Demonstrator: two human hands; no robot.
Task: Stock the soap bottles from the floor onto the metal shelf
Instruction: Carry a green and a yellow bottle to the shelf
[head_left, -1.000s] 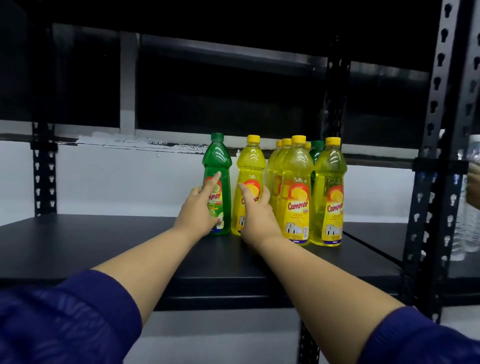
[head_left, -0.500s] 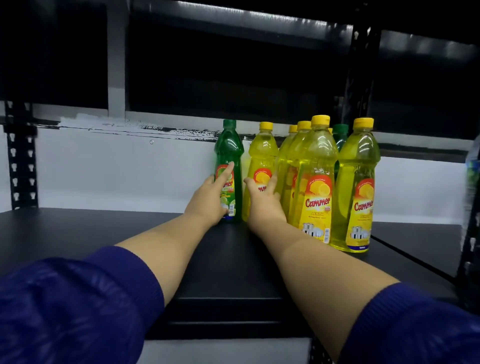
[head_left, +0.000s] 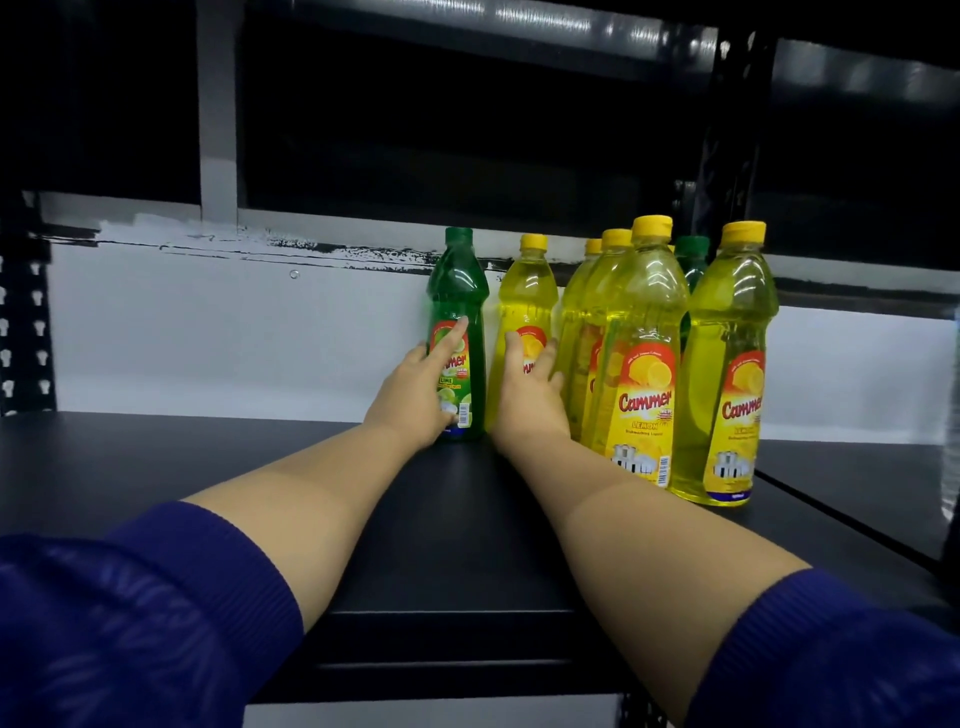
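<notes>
Now both hands are deeper over the metal shelf (head_left: 156, 467) than they were 1 second ago, and the 2 bottles under them stand further back, close to the white wall (head_left: 208, 332) behind. The left hand (head_left: 415, 400) lies against the front of the green lime bottle (head_left: 457, 291), its fingers straight and its forefinger stretched up the label; it presses, it does not grasp. The right hand (head_left: 530, 400) does the same on the yellow lemon bottle (head_left: 527, 301) just beside it, fingers spread flat on the label, the thumb lying toward the neighbouring bottles. Neither hand wraps round anything.

The 2 bottles stand upright, almost touching, at the left end of the group. To their right is a tight cluster of yellow bottles (head_left: 644, 364) nearer the shelf's front edge, with a second green cap (head_left: 691, 249) showing behind them and 1 more yellow bottle (head_left: 732, 364) at the far right. The head has also come closer and lower, so the bottles look larger.

My reading is that this pair is being slid back to form a rear row, leaving the front of the shelf free for more stock. The pair looks nearly seated; letting go comes next, I judge. The floor and any bottles left on it are out of view, so how many remain cannot be told.
</notes>
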